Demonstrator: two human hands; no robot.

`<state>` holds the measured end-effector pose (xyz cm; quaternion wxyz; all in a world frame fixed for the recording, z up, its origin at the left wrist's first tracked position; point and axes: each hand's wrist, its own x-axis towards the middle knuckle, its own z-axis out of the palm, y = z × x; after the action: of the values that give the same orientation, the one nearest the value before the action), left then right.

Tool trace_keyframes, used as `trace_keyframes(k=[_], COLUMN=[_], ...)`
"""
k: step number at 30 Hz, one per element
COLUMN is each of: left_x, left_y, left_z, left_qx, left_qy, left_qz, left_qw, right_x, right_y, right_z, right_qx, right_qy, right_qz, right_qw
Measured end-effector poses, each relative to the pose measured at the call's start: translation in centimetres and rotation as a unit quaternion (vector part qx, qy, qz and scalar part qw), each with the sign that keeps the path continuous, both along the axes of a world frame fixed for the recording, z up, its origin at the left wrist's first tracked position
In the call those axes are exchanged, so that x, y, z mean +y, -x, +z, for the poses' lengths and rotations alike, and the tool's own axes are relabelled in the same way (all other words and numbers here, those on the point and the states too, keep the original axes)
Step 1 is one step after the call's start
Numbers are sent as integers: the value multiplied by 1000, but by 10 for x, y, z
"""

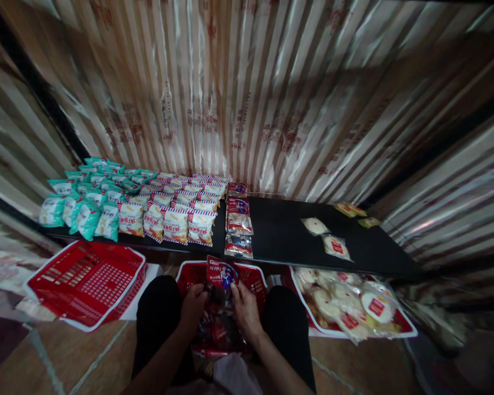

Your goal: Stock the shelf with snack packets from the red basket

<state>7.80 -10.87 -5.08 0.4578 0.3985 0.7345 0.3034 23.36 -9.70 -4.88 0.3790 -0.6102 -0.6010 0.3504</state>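
Low in the middle, a red and blue snack packet (221,273) is held upright over a red basket (258,274) between my knees. My right hand (247,311) pinches its right side, thumb on the front. My left hand (192,307) is closed at its left edge; the fingertips are partly hidden. More dark red packets (222,332) lie in the basket under my hands. Just beyond, a column of similar red packets (237,208) lies on the black shelf (278,227).
Left on the shelf stand rows of teal bags (88,219) and striped white bags (175,225). Round white packaged cakes (336,247) and yellow packets (349,209) lie right. A red basket (86,280) sits at left; another basket (407,332) holds several cakes. Corrugated sheeting (239,99) stands behind.
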Motion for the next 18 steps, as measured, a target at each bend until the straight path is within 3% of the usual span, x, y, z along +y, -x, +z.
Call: trace_keyframes(k=[4,7,13,18], left_x=[0,0,6,16], left_y=[-9,-18,-34,-44], left_z=[15,16,7,18], left_qx=[-119,-158,-135,-132], left_qy=[-20,-48,-94,-104], left_qz=[-21,-16,-22,-51], left_qw=[992,986,986,984], right_x=[1,1,1,9], right_y=[-6,-11,-18,-27], right_z=[11,17,35,49], right_qx=[37,33,52,44], right_qy=[-9,-9,-10,-22], right_qz=[5,-11,-48,-92], right_qw=[999,999,997,995])
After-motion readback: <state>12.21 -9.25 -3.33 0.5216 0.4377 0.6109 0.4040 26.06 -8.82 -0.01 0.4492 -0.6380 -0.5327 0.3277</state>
